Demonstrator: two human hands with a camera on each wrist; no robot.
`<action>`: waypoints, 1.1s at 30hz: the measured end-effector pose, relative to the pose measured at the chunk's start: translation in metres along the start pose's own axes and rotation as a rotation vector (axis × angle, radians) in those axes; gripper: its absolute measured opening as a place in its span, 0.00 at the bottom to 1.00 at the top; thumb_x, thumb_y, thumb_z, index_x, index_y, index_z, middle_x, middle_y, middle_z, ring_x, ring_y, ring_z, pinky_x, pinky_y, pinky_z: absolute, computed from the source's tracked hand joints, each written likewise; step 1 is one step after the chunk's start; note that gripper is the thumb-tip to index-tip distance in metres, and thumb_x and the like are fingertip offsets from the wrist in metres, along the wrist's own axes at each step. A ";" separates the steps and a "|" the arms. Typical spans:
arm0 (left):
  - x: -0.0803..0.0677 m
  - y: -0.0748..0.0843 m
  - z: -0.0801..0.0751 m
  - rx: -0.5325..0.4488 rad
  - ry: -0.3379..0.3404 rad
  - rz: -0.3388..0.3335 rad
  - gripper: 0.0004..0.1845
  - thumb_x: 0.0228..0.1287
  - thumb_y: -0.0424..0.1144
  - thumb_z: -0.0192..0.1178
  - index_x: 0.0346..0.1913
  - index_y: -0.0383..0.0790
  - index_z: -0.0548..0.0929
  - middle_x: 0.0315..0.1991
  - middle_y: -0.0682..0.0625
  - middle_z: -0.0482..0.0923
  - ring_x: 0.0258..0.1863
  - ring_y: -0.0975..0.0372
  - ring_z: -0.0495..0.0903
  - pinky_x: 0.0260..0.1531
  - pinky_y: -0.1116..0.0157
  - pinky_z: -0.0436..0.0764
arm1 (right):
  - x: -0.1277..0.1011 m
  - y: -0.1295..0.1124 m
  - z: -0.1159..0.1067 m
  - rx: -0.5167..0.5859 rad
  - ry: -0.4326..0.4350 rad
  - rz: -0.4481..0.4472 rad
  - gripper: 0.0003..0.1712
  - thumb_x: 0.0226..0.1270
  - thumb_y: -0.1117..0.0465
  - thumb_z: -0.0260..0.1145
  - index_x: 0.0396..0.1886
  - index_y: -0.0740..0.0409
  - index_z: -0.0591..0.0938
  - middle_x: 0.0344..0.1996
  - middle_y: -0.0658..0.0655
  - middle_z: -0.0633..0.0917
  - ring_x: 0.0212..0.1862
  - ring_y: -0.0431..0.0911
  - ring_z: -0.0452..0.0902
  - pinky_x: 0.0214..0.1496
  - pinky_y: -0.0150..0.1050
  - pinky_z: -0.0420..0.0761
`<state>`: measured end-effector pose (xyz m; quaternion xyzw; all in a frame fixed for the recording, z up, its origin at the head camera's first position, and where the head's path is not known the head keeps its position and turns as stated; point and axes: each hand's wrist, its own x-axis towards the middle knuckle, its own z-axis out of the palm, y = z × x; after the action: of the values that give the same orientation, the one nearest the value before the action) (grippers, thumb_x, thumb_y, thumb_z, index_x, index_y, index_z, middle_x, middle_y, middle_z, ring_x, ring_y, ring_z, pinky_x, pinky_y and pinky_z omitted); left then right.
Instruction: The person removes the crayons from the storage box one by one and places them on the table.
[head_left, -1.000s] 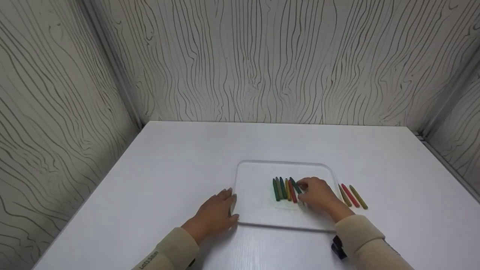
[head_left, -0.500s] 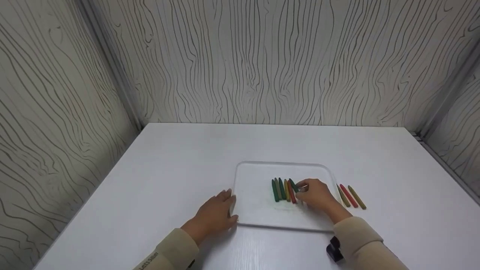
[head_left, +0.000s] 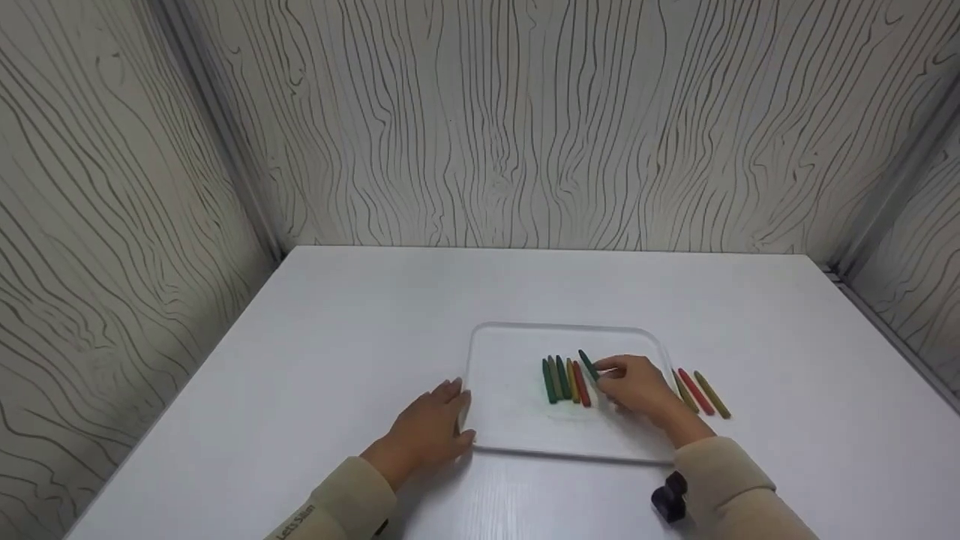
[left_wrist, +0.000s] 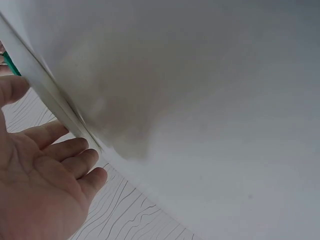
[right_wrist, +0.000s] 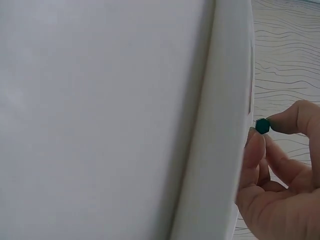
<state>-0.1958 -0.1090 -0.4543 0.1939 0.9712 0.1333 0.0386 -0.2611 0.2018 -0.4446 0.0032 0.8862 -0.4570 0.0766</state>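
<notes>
My right hand [head_left: 636, 386] pinches a dark green crayon [head_left: 588, 364] between thumb and fingers over the right part of a white tray [head_left: 510, 427]. In the right wrist view the crayon's six-sided end [right_wrist: 262, 126] shows between the fingertips. Left of it, a row of crayons lies side by side in the tray: several greens [head_left: 550, 381], a yellow one [head_left: 572, 380] and a red one [head_left: 582, 384]. My left hand [head_left: 429, 426] rests at the tray's left edge, fingers extended; the left wrist view shows its fingertips right at the rim [left_wrist: 65, 110].
Right of the tray, a red crayon [head_left: 696, 391] lies on the white table [head_left: 360, 330] between an olive crayon [head_left: 712, 394] and another partly hidden behind the tray rim. A patterned wall [head_left: 495, 127] stands along the table's back edge.
My right hand has drawn the dark green crayon slightly away from the red one, leaving a gap beside the row. The left hand has stayed at the tray's edge.
</notes>
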 end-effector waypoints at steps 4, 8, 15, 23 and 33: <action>0.000 0.000 0.001 0.004 0.008 0.009 0.32 0.66 0.50 0.55 0.67 0.32 0.68 0.69 0.40 0.61 0.69 0.49 0.58 0.66 0.51 0.61 | 0.001 0.001 -0.008 -0.013 0.000 0.003 0.22 0.60 0.65 0.60 0.56 0.65 0.78 0.39 0.57 0.82 0.31 0.44 0.75 0.31 0.36 0.78; 0.001 -0.001 0.001 0.001 0.009 0.006 0.32 0.65 0.50 0.55 0.67 0.32 0.68 0.69 0.40 0.61 0.69 0.49 0.58 0.65 0.51 0.61 | 0.000 0.002 -0.016 -0.009 -0.001 0.003 0.22 0.61 0.65 0.61 0.56 0.64 0.79 0.39 0.57 0.82 0.33 0.45 0.75 0.33 0.36 0.79; 0.000 0.000 -0.001 -0.016 0.008 0.001 0.33 0.65 0.50 0.55 0.67 0.32 0.68 0.69 0.40 0.61 0.69 0.49 0.58 0.66 0.51 0.60 | -0.007 0.007 -0.035 -0.025 0.007 -0.012 0.24 0.61 0.66 0.60 0.58 0.66 0.77 0.42 0.60 0.82 0.38 0.46 0.76 0.38 0.37 0.80; -0.002 0.002 -0.003 -0.024 0.005 -0.001 0.32 0.66 0.49 0.55 0.67 0.31 0.68 0.69 0.39 0.60 0.69 0.48 0.58 0.66 0.51 0.60 | -0.012 0.020 -0.056 0.009 0.031 -0.018 0.25 0.60 0.67 0.59 0.59 0.67 0.75 0.45 0.62 0.81 0.34 0.48 0.77 0.30 0.37 0.78; -0.004 0.004 -0.004 -0.045 -0.003 -0.002 0.33 0.66 0.49 0.56 0.67 0.31 0.67 0.69 0.39 0.60 0.69 0.47 0.57 0.66 0.50 0.59 | -0.017 0.038 -0.082 0.016 0.035 0.001 0.29 0.58 0.67 0.56 0.62 0.68 0.71 0.36 0.60 0.81 0.22 0.45 0.71 0.18 0.36 0.70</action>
<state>-0.1913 -0.1077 -0.4487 0.1924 0.9680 0.1550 0.0448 -0.2523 0.2910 -0.4261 0.0123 0.8837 -0.4639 0.0613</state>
